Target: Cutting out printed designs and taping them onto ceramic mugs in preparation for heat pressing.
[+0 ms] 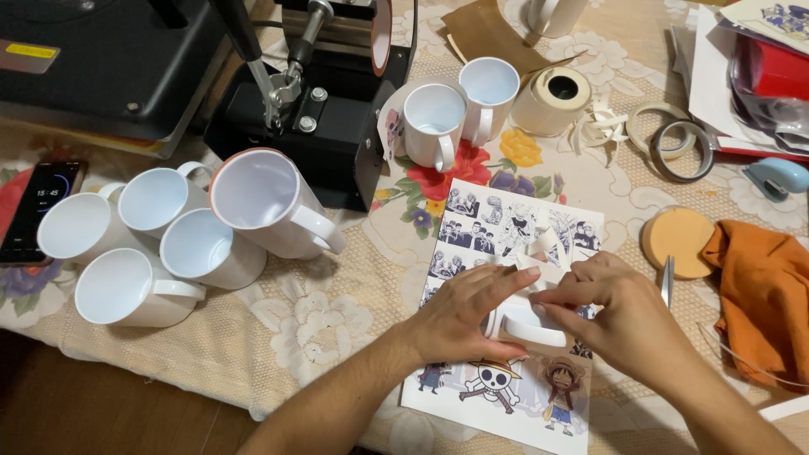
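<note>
My left hand point(468, 312) and my right hand point(611, 316) are both wrapped around a white mug point(533, 327) lying on its side, handle up, on a printed sheet of cartoon pictures point(506, 227). A printed paper seems wrapped round the mug, mostly hidden by my fingers. My fingertips meet above the handle, pressing a small strip of pale tape point(548, 244). Scissors point(667, 282) lie just right of my right hand.
Several white mugs point(177, 244) cluster at left beside a black mug press point(324, 109). Two more mugs point(459, 109) stand behind the sheet. Tape rolls point(552, 101), an orange cloth point(763, 295), a round pad point(674, 240) and a phone point(38, 206) lie around.
</note>
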